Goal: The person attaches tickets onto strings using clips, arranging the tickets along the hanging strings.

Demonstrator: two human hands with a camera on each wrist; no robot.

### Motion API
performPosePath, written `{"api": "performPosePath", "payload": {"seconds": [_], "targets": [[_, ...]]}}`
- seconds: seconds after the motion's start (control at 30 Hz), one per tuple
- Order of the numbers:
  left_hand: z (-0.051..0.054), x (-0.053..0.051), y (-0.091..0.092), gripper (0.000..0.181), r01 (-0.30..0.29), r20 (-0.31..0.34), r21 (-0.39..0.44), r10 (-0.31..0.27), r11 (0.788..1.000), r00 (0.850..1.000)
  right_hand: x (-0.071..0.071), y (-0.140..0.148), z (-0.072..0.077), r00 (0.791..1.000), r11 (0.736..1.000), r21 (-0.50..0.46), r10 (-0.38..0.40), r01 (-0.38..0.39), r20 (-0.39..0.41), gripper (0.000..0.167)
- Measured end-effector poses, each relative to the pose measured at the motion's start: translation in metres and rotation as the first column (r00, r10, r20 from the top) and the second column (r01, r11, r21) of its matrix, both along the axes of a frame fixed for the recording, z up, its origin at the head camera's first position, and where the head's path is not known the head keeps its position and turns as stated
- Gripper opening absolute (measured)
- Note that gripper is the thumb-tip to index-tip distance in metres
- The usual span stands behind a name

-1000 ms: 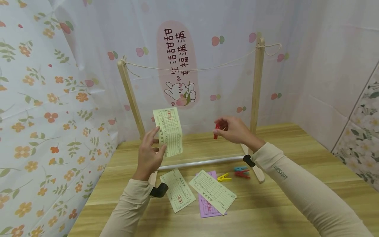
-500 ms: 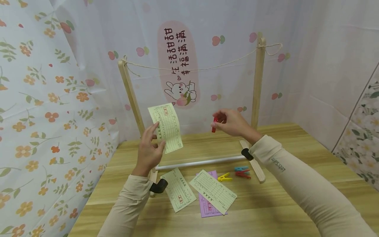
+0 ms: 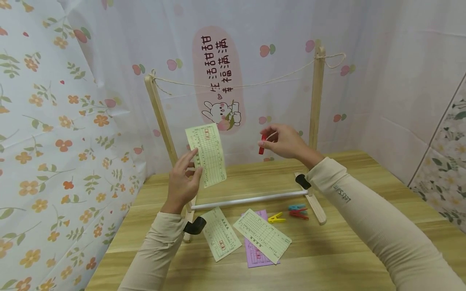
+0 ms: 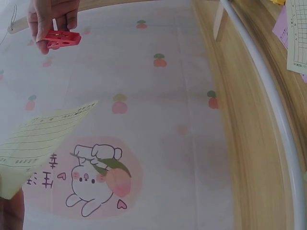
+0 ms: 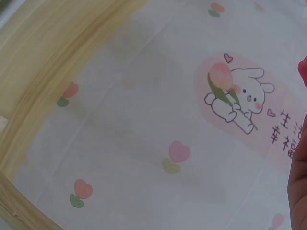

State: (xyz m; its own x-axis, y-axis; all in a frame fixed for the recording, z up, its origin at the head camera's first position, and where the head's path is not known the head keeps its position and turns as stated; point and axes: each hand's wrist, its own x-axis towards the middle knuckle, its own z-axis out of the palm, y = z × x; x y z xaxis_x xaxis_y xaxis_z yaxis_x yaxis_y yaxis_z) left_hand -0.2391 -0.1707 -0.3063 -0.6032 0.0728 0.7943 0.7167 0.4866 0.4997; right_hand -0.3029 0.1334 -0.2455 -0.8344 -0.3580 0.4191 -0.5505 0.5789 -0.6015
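In the head view my left hand (image 3: 183, 180) pinches a pale green printed slip (image 3: 208, 155) by its left edge, holding it upright above the table. The same slip (image 4: 38, 139) curves across the lower left of the left wrist view. My right hand (image 3: 285, 141) pinches a red clothespin (image 3: 262, 144) between thumb and fingers, to the right of the slip and apart from it. Above both hands a thin string (image 3: 233, 86) sags between two wooden posts. Only the edge of the red clothespin (image 5: 303, 71) shows in the right wrist view.
On the table lie a green slip (image 3: 220, 234), another green slip (image 3: 262, 236) over a purple slip (image 3: 253, 258), and yellow (image 3: 276, 218), blue (image 3: 295, 207) and red (image 3: 299, 214) clothespins. A white rod (image 3: 251, 199) joins the bases of the left post (image 3: 160, 117) and right post (image 3: 316, 101).
My right hand has risen with the red clothespin and shifted slightly left. The left hand has lifted the slip a little, its tilt varying. The things on the table stay put.
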Motion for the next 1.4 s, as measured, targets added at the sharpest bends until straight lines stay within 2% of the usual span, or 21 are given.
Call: {"api": "performPosePath", "payload": {"seconds": [0.27, 0.47, 0.87, 1.17, 1.4], "targets": [[0.006, 0.000, 0.003, 0.053, -0.021, 0.019, -0.006, 0.021, 1.000, 1.000, -0.001, -0.002, 0.010, 1.000, 1.000, -0.011, -0.004, 0.004, 0.000, 0.032], [0.009, -0.002, 0.003, 0.054, -0.031, 0.002, -0.027, 0.031, 0.999, 1.000, -0.002, -0.003, 0.017, 1.000, 1.000, 0.009, -0.009, 0.009, 0.002, 0.035], [0.015, -0.004, 0.002, 0.056, -0.016, 0.013, -0.024, 0.016, 1.000, 1.000, -0.008, -0.010, 0.031, 0.999, 1.000, 0.008, -0.008, 0.008, -0.046, 0.036], [0.021, -0.005, -0.003, 0.056, -0.007, -0.007, -0.032, 0.006, 0.999, 1.000, -0.010, -0.018, 0.043, 0.999, 1.000, 0.008, 0.011, -0.010, -0.053, 0.035], [0.028, -0.009, -0.007, 0.055, -0.007, -0.051, -0.035, 0.006, 0.999, 0.999, -0.010, -0.025, 0.053, 0.996, 1.000, 0.016, 0.019, -0.018, -0.083, 0.034]]}}
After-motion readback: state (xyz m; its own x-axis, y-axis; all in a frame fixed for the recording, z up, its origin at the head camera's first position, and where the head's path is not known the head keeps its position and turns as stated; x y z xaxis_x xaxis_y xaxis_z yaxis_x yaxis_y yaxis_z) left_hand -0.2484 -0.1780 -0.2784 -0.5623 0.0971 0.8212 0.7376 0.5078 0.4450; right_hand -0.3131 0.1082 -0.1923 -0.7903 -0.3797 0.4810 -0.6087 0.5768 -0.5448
